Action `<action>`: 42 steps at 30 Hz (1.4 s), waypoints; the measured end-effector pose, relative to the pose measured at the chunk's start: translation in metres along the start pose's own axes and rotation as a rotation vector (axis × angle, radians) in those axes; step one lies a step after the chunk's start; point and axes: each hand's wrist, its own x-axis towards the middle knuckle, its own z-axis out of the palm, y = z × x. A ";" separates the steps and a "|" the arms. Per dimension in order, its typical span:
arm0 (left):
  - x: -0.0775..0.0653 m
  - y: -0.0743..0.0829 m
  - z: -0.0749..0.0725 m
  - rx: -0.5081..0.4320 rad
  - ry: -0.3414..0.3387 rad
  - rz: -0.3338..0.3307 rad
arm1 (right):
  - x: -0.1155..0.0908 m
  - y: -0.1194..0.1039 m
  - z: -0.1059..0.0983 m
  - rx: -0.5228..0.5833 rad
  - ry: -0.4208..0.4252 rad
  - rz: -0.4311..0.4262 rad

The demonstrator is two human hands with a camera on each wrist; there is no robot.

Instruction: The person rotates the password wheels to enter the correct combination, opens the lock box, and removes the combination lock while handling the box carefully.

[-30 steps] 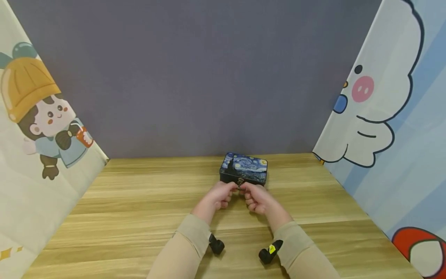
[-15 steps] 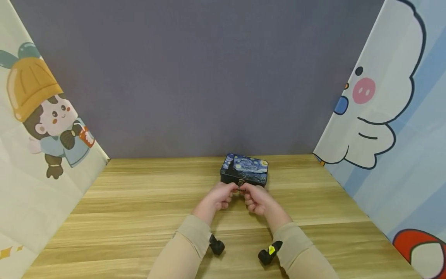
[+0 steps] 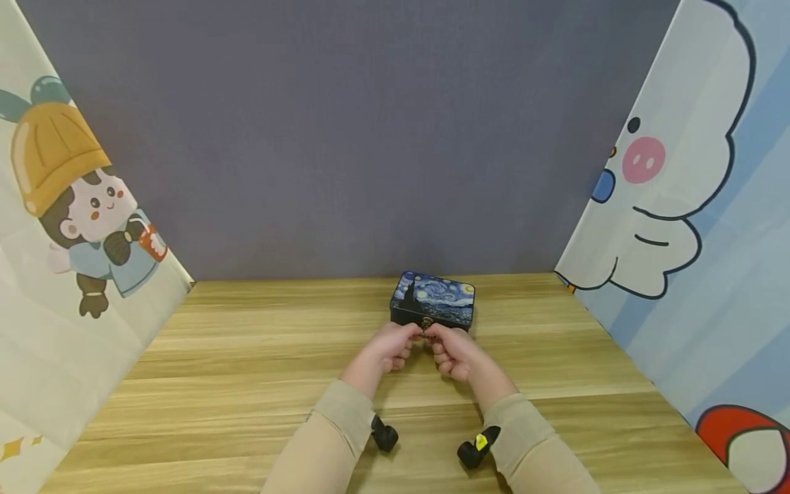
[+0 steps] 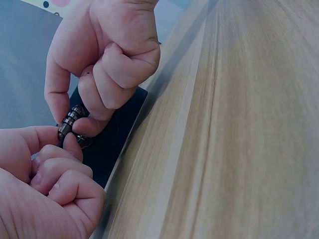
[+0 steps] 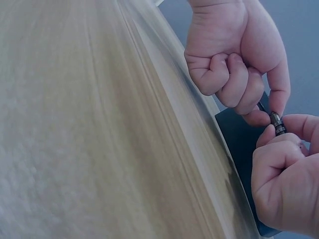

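Note:
A small box (image 3: 435, 298) with a blue starry-night picture on its lid and dark sides stands at the back of the table, its lid down. At its front hangs a small dark metal combination lock (image 4: 71, 119), a cylinder with ringed dials. The left hand (image 3: 393, 345) pinches one end of this lock between thumb and forefinger, its other fingers curled in. From the other side the right hand (image 3: 455, 352) pinches the lock's ringed part with thumb and forefinger. Fingertips cover part of the lock (image 5: 277, 123) in both wrist views; any marks on the dials are too small to read.
The wood-grain table (image 3: 259, 384) reaches back to a grey panel (image 3: 370, 137) close behind the box. Printed cartoon panels flank it at left (image 3: 62, 329) and right (image 3: 728, 274). A small black device (image 3: 385, 437) sits at the left cuff, another (image 3: 474, 453) at the right.
The head view has shifted very slightly. Both hands stay at the front of the box with the lock between them; any finger movement is too small to make out.

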 end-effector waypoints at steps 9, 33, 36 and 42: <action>0.001 -0.001 0.000 -0.003 0.001 -0.002 | 0.000 0.001 0.000 -0.037 0.000 -0.006; 0.002 0.000 0.000 0.002 0.004 -0.007 | -0.002 -0.001 -0.004 -0.017 -0.028 0.009; 0.002 0.000 0.000 -0.002 0.000 -0.011 | -0.002 -0.001 -0.007 -0.020 -0.042 0.011; 0.002 0.001 0.000 -0.015 -0.007 -0.013 | -0.005 -0.003 -0.013 -0.040 -0.046 0.026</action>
